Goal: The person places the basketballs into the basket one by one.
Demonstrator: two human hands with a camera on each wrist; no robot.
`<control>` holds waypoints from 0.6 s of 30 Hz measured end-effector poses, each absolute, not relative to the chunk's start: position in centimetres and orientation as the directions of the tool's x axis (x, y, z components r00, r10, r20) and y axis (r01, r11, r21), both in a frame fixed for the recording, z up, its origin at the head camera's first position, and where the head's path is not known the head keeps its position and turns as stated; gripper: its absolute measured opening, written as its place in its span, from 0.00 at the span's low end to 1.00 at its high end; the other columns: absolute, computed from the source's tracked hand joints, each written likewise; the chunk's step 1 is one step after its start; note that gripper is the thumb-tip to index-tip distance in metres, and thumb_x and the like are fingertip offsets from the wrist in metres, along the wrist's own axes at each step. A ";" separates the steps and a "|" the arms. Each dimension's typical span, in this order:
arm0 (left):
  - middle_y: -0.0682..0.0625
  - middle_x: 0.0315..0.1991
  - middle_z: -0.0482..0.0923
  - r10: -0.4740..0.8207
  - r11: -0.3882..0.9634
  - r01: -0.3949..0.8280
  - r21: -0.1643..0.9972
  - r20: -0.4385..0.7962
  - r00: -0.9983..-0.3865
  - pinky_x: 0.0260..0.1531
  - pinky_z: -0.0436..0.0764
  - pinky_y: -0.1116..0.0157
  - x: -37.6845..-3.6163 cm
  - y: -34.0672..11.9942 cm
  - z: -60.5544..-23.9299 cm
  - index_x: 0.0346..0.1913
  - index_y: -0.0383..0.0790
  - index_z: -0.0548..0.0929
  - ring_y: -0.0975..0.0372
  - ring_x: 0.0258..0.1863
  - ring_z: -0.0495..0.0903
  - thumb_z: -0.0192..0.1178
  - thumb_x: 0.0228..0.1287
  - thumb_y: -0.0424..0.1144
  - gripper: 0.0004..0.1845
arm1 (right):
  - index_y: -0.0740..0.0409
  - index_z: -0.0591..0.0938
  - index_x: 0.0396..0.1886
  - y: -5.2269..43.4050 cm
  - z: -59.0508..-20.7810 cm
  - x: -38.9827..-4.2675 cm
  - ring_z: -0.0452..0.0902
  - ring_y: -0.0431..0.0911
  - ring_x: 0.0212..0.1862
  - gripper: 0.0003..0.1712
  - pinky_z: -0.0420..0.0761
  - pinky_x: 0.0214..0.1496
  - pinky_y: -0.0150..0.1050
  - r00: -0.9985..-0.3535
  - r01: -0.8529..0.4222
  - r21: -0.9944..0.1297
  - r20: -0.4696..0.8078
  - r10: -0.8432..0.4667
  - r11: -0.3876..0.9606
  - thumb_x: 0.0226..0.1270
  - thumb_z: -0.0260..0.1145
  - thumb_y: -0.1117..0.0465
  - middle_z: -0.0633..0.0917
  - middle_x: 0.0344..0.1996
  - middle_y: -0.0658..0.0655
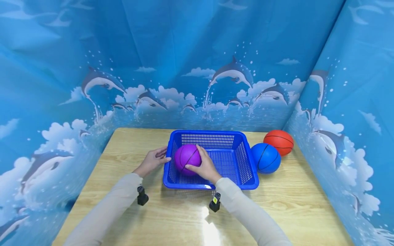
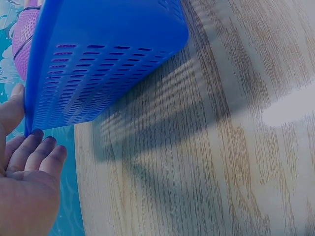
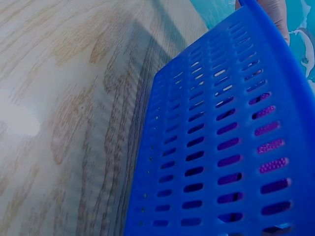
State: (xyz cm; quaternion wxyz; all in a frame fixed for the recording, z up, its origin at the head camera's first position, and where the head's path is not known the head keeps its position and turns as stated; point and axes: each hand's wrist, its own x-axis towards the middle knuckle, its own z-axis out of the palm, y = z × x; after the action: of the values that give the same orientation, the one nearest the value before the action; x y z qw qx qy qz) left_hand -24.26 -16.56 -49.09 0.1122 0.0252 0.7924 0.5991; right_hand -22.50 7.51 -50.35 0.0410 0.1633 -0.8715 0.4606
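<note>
Right hand (image 1: 205,168) cupping purple ball (image 1: 186,158) inside blue basket (image 1: 243,164); blue ball (image 1: 266,158) beside.

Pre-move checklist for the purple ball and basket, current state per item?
1. Purple ball inside the blue basket: ok, it sits at the basket's left end.
2. Right hand on the ball: ok, fingers curve over its right side.
3. Ball resting on the basket floor or held just above it: cannot tell.
4. Left hand steadying the basket: ok, its fingers lie at the outer left wall; the left wrist view shows fingertips by the rim.
5. Basket flat on the wooden table: ok.
6. Blue ball and red ball outside the basket, on the table to its right: ok. Whether they touch each other: cannot tell.
</note>
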 end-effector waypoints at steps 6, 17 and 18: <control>0.41 0.62 0.63 0.181 0.280 -0.097 0.955 -0.151 -0.972 0.55 0.70 0.64 -24.3 -16.5 -49.0 0.65 0.38 0.61 0.54 0.60 0.65 0.62 0.54 0.38 0.35 | 0.50 0.53 0.68 7.5 -50.2 -22.6 0.63 0.58 0.59 0.56 0.71 0.55 0.55 -0.961 -0.253 -0.804 0.146 -0.233 0.538 0.41 0.72 0.44 0.58 0.65 0.57; 0.41 0.62 0.63 0.187 0.300 -0.093 0.949 -0.154 -0.970 0.56 0.70 0.63 -24.5 -16.7 -49.4 0.65 0.38 0.60 0.54 0.60 0.65 0.62 0.55 0.39 0.35 | 0.47 0.52 0.69 8.4 -48.4 -22.5 0.50 0.57 0.66 0.55 0.61 0.60 0.59 -0.966 -0.239 -0.800 0.141 -0.216 0.550 0.43 0.70 0.42 0.53 0.68 0.57; 0.41 0.62 0.63 0.188 0.303 -0.093 0.948 -0.156 -0.970 0.56 0.69 0.62 -24.5 -16.7 -49.4 0.65 0.38 0.60 0.54 0.60 0.65 0.62 0.55 0.39 0.35 | 0.46 0.52 0.69 8.7 -48.0 -22.5 0.50 0.57 0.66 0.55 0.60 0.61 0.60 -0.966 -0.241 -0.799 0.144 -0.213 0.551 0.43 0.70 0.42 0.52 0.68 0.57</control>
State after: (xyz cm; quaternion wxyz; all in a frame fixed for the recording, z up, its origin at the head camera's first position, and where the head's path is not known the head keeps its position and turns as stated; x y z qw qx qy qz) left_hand -24.49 -16.70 -49.39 0.1192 0.0295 0.7984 0.5895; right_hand -22.54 8.66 -48.01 0.0152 0.1289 -0.8806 0.4558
